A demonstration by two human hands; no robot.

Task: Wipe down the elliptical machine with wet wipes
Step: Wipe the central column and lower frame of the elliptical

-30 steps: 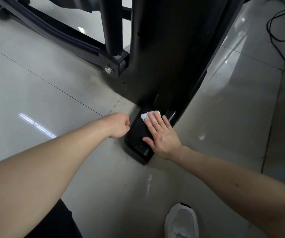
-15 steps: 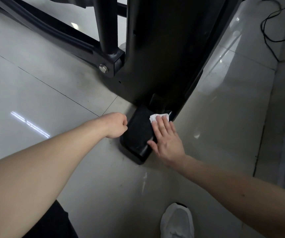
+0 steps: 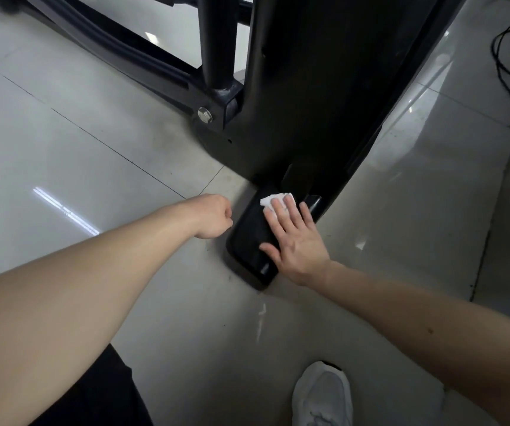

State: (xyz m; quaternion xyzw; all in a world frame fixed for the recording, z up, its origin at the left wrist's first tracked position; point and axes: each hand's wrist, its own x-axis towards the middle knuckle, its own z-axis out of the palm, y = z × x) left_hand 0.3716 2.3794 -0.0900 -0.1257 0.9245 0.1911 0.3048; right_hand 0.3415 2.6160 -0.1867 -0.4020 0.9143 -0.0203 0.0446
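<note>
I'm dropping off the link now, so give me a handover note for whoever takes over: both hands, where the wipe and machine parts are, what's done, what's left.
Right hand: flat, fingers straight, pressing the wet wipe onto the black foot cap at the elliptical's base.
Left hand: a fist, nothing visible in it, beside the cap's left edge.
The wipe sits at the cap's far end, by the upright housing.
Done: cap wiping is under way; how much is clean cannot be told.
Left: probably the cap's near end, the housing and the frame rail.
</note>
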